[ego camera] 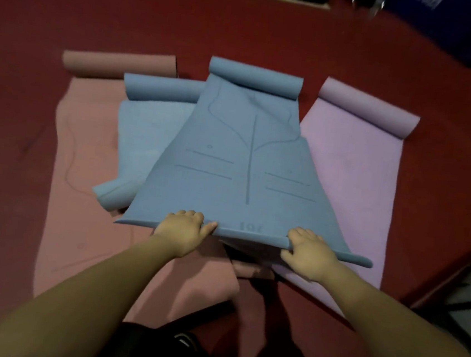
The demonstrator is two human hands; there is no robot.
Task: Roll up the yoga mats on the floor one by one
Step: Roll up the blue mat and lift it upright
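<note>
A blue yoga mat [239, 161] with printed lines lies on top of the others, its far end curled into a roll. Its near edge is lifted off the floor. My left hand [182, 231] grips that edge left of the middle, and my right hand [308, 253] grips it further right. Under it lie a lighter blue mat [145, 137] on the left, a pink mat [81, 191] at the far left and a lilac mat [351, 167] on the right. Each has its far end rolled.
Red carpet [244, 28] covers the floor all round the mats. A dark blue object [459, 30] stands at the back right. A grey and black thing [465, 301] sits at the right edge. My knees in dark clothing [187, 350] are at the bottom.
</note>
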